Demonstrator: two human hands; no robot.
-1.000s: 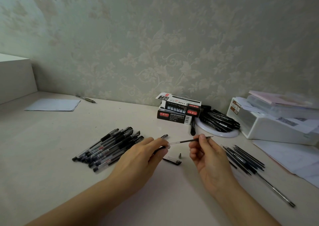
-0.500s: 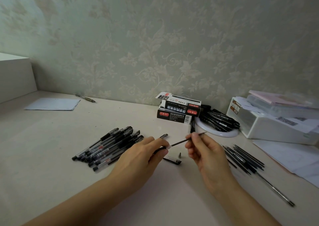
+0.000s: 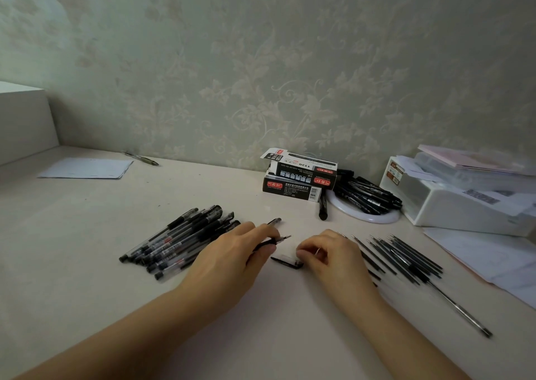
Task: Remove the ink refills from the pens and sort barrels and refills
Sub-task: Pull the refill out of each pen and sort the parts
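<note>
The left hand [image 3: 235,259] is gripping a pen [image 3: 268,242], its fingers curling round the dark barrel so that the clear tip is sticking out past the fingertips toward the right hand [image 3: 330,256]. The right hand is resting low on the table [image 3: 87,292] with its fingers curled in, the fingertips touching or nearly touching a black cap [image 3: 287,262] lying just below the pen tip; whether they are pinching anything is too blurred to tell. Behind the left fingers a bundle of whole pens [image 3: 174,242] is lying on the table. Just beyond the right knuckles a row of thin refills [image 3: 406,256] is lying, with one longer one trailing off nearer the wrist side. Farther off from both sets of fingers, two boxes [image 3: 298,181] are sitting by the wall.
</note>
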